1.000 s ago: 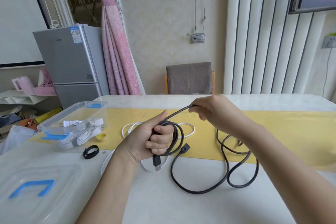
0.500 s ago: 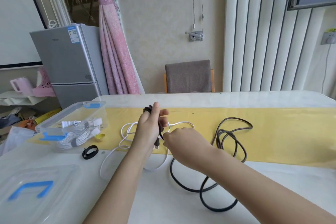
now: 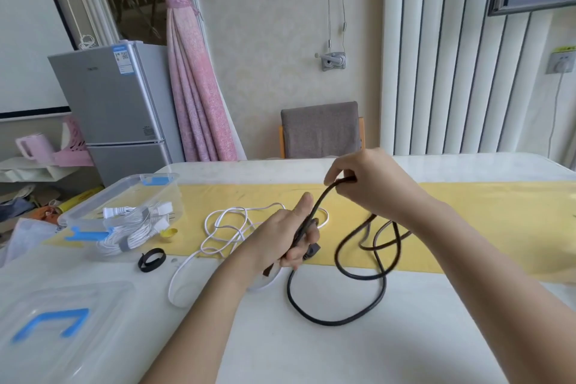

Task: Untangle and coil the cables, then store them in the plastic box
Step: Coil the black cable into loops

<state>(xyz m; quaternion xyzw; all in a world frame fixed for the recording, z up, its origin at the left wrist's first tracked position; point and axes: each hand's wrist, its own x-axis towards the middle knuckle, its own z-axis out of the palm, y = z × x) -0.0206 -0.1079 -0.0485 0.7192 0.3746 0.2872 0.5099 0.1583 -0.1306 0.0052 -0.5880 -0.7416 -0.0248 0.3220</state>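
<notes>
The white table (image 3: 311, 352) carries a yellow runner (image 3: 498, 212) across its middle. At far left sits the clear plastic box (image 3: 124, 199), a bundled white cable inside; its lid (image 3: 62, 321) lies nearer. The black cable (image 3: 339, 318) loops loosely on the table, then rises diagonally up-right. The left hand (image 3: 280, 243) is closed around its gathered coils; the right hand (image 3: 371, 184) pinches the raised strand. A loose white cable (image 3: 224, 227) and a black strap (image 3: 151, 259) lie between.
</notes>
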